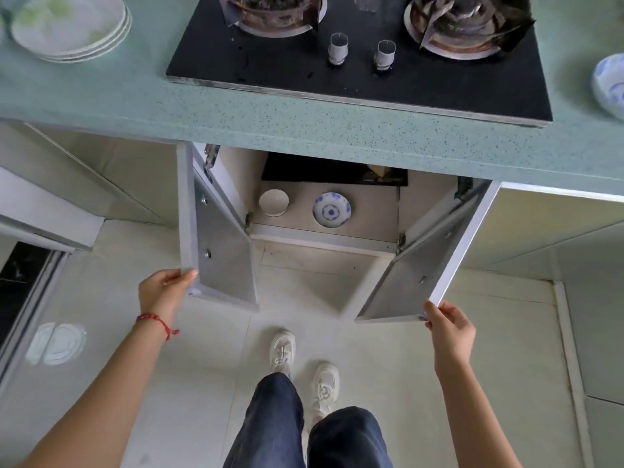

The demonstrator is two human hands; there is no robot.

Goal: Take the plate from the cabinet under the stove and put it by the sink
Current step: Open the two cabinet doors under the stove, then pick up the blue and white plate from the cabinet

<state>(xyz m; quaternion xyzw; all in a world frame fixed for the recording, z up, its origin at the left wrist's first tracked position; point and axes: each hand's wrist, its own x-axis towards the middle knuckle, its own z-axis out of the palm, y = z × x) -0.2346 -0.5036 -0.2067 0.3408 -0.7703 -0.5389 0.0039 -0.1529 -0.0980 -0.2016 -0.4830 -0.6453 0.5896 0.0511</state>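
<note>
Plate [331,210], blue-and-white patterned, sits face up on the cabinet [324,239] floor under the stove [358,62], toward the right of the opening. Left of it, apart, I see a small plain white dish [274,203]. A dark board-like thing lies at the far back of the compartment; I cannot tell what it is.

Both cabinet doors stand swung out toward me. My left hand [164,292] grips the near bottom corner of the left door [219,244], fingers curled over its edge; a red cord bracelet [156,321] is on that wrist. My right hand [450,327] pinches the near bottom corner of the right door [422,261], thumb on top.

On the speckled green countertop [304,119]: a stack of white plates [72,27] at far left, a blue-and-white bowl [609,84] at the right edge. Two knobs at the stove's front. Below, jeans and white shoes [304,366] on pale floor tile.
</note>
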